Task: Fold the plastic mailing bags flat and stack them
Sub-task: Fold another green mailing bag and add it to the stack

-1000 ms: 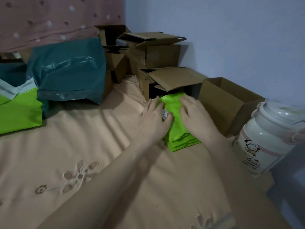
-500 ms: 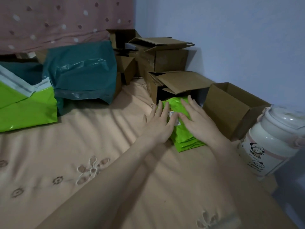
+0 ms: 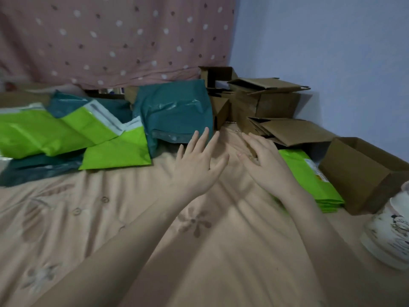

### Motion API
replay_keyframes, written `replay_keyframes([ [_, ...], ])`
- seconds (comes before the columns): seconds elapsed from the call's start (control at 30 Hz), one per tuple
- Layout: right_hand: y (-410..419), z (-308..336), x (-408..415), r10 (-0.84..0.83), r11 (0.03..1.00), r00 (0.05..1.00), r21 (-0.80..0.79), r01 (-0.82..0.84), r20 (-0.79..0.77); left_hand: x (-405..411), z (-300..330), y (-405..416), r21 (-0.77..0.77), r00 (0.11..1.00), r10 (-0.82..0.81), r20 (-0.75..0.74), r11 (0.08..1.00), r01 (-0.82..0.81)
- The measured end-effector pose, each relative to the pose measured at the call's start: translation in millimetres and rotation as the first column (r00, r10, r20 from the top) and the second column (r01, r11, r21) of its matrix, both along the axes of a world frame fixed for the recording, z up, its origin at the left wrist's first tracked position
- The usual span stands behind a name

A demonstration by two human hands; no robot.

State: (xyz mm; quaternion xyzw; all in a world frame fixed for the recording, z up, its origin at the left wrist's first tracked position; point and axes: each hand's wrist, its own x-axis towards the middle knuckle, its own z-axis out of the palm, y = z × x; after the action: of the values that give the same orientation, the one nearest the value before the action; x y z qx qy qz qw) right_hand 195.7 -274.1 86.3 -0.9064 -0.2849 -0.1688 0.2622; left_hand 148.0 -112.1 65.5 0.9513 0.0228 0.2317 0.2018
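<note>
A stack of folded green mailing bags (image 3: 309, 180) lies on the peach bedspread at the right, beside a cardboard box. My right hand (image 3: 263, 165) hovers just left of that stack, fingers spread and holding nothing. My left hand (image 3: 199, 162) is in the air over the bedspread with straight fingers, its fingertips near the lower edge of a puffy teal mailing bag (image 3: 174, 114). Unfolded green bags (image 3: 66, 134) and more teal bags (image 3: 37, 169) lie in a loose pile at the left.
Several open cardboard boxes (image 3: 270, 100) crowd the back right corner, and one open box (image 3: 363, 173) stands right of the green stack. A white lidded pot (image 3: 389, 233) sits at the right edge. A dotted pink curtain (image 3: 110, 38) hangs behind. The bedspread (image 3: 199, 251) stretches in front.
Both hands have lifted off the folded green stack and moved left toward the teal bag. The view has swung left, bringing more of the loose pile in.
</note>
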Motion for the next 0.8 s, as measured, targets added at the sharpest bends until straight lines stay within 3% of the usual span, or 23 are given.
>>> replay_keyframes([
  [0.33, 130, -4, -30, 0.199, 0.979, 0.98, -0.029, -0.2, -0.026, -57, -9, 131, 0.017, 0.97, 0.243, 0.007, 0.97, -0.243],
  [0.53, 195, -30, -33, 0.283, 0.956, 0.956, -0.064, -0.288, -0.079, -74, -38, 195, 0.027, 0.948, 0.311, -0.074, 0.951, -0.309],
  [0.8, 243, -72, -5, 0.26, 0.94, 0.959, -0.197, -0.279, -0.115, -55, -70, 242, 0.078, 0.946, 0.306, -0.107, 0.951, -0.299],
])
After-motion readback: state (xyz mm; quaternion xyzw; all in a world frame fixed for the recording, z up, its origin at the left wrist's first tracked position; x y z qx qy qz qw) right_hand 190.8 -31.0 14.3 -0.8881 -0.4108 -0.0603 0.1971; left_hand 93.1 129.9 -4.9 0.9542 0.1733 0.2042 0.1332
